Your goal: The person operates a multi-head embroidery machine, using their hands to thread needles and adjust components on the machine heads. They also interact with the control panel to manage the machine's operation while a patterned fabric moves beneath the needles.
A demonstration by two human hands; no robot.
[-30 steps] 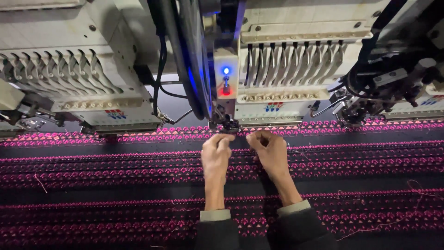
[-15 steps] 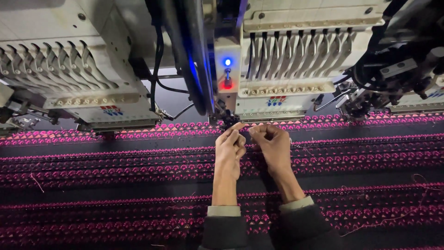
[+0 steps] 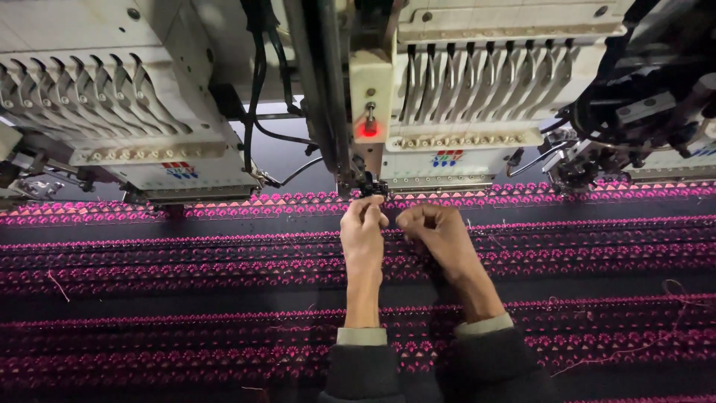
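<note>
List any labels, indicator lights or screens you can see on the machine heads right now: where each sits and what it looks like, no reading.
Small logo label: lower face of the left embroidery head, red and blue marks on white.
Small logo label: lower face of the centre head, above the right hand, red, blue and green on white.
Indicator light: centre head's left panel, above the left hand, glowing red.
No screens or packages in view.

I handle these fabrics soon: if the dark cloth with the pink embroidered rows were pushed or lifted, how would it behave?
The dark cloth lies flat and taut under the embroidery heads, so a push would probably barely shift it. Lifted free, it would likely be floppy. The loose pink threads could snag.
</note>
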